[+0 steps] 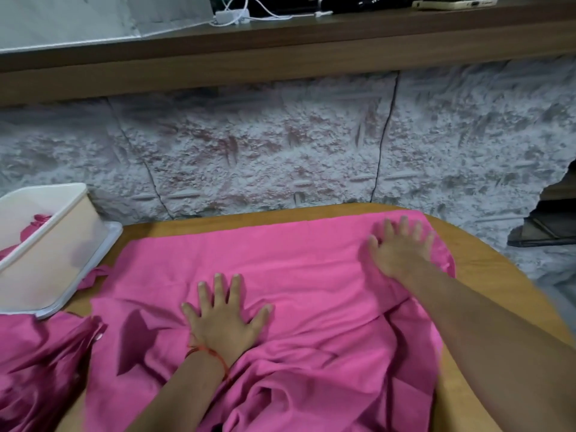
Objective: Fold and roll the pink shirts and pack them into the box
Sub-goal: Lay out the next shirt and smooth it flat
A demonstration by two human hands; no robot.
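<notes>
Smoothing the pink shirt (296,275) flat.
My left hand (223,319) and right hand (399,251), at two o'clock, press it, fingers spread; next I'd fold a side inward.

Plain pink shirt (265,275), white box (46,232)

Shirt (280,275) lies on table (498,266), box (46,244) at its left

1. You face a rough grey-white wall (280,145) crossed by dark seams.
2. Above it you have a brown wooden shelf (280,54) carrying white cables (237,14).
3. Your table (498,269) is tan wood, seemingly round-cornered.
</notes>
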